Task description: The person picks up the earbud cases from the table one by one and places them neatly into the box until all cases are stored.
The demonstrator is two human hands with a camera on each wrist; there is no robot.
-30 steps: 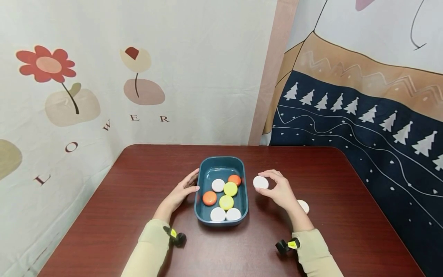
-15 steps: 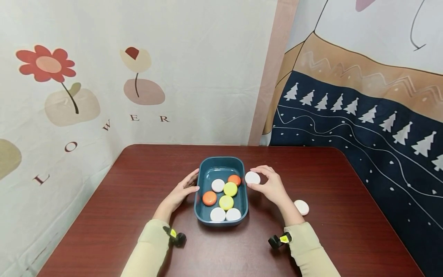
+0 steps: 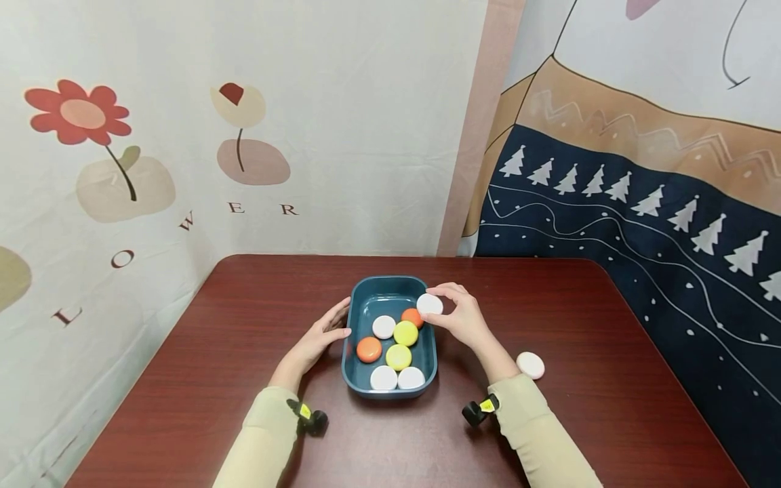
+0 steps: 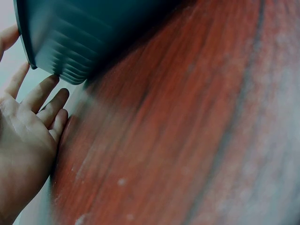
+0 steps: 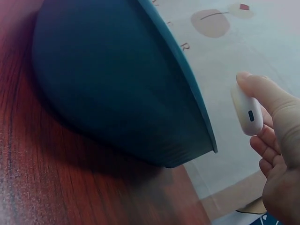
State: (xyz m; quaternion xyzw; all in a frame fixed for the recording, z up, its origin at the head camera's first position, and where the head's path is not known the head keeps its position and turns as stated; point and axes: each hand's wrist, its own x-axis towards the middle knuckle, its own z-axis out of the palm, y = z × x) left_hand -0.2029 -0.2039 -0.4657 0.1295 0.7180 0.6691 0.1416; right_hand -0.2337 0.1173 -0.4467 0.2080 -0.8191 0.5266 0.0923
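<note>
My right hand (image 3: 466,318) pinches a white disc (image 3: 430,304) between thumb and fingers, over the right rim of a dark teal box (image 3: 390,287). In the right wrist view this rounded white disc (image 5: 246,112) shows a small dark slot in its edge. Inside the box lie three white discs, one a white disc (image 3: 384,327) near the middle, plus two yellow ones, among them a yellow disc (image 3: 405,333), and two orange ones, including an orange disc (image 3: 369,350). My left hand (image 3: 314,344) rests with extended fingers against the box's left side, thumb at the rim.
Another white disc (image 3: 531,365) lies on the dark red wooden table (image 3: 256,298), right of the box beside my right forearm. Behind the table hangs a pale printed cloth (image 3: 366,135), with a navy tree-patterned cloth (image 3: 586,224) at right.
My right hand has carried the white disc leftward and slightly away from me, from beside the box to over its right rim. The left hand and box have stayed put.
</note>
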